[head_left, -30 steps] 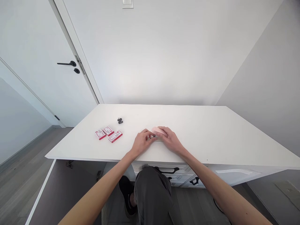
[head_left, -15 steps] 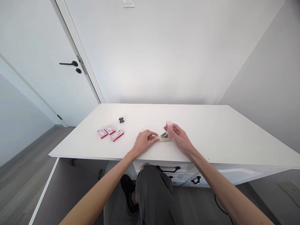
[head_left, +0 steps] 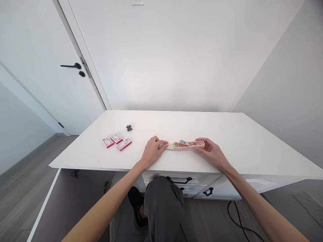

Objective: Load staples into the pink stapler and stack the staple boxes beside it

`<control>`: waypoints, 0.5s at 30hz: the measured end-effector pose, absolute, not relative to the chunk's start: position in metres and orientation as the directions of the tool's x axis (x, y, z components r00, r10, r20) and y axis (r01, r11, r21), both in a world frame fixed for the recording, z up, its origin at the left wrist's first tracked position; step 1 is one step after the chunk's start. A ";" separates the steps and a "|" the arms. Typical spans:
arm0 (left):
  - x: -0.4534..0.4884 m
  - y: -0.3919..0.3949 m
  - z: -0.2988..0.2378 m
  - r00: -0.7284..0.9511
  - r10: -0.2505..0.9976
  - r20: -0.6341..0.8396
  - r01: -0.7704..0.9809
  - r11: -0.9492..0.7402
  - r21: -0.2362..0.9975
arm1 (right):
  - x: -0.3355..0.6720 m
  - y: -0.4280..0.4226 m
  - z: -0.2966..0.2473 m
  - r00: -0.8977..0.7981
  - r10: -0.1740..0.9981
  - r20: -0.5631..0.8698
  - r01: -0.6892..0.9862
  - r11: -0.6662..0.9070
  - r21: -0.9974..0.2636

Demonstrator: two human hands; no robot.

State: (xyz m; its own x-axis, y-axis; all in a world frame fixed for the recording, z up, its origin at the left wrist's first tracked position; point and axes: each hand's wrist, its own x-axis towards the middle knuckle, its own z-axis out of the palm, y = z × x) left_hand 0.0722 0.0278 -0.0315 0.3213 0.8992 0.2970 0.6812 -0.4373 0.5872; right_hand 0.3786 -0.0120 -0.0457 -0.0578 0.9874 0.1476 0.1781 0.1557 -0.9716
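Observation:
A stapler [head_left: 178, 146] with a cream base and a pink top lies folded out nearly flat on the white cabinet top, its inner side facing up. My left hand [head_left: 153, 149] grips the end of the cream base between thumb and fingers. At the other end, my right hand [head_left: 211, 153] has thumb and fingers closed around the tip of the pink top [head_left: 199, 144]. A metal piece [head_left: 184, 143] stands up slightly from the middle of the stapler. My fingers partly cover both ends.
Several things lie left of my hands: red-and-white small boxes [head_left: 124, 145] and a small dark object [head_left: 129, 127] behind them. Below the cabinet top [head_left: 227, 134] are drawers with black handles [head_left: 180, 180]. An open cabinet door [head_left: 75, 201] stands at lower left.
My right hand has swung the stapler's pink top over to the right and down, from raised to nearly flat. My left hand has stayed on the cream base.

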 end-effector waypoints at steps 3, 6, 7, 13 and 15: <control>0.073 0.024 -0.030 0.299 0.875 0.382 0.692 -0.474 0.544 | 0.379 -0.012 -0.049 -0.039 0.985 0.167 0.261 0.171 -0.950; 0.071 0.019 -0.028 0.228 0.850 0.475 0.705 -0.481 0.522 | 0.378 -0.011 -0.050 -0.026 0.983 0.183 0.342 0.181 -0.922; 0.069 0.018 -0.027 0.199 0.844 0.499 0.710 -0.475 0.520 | 0.378 -0.011 -0.050 -0.024 0.982 0.188 0.370 0.184 -0.911; 0.029 0.016 -0.028 0.023 0.821 0.570 0.869 -0.299 0.394 | 0.377 -0.012 -0.054 -0.027 0.974 0.226 0.479 0.211 -0.852; 0.007 0.015 -0.028 -0.019 0.812 0.583 0.931 -0.197 0.306 | 0.377 -0.012 -0.055 -0.031 0.972 0.234 0.499 0.218 -0.839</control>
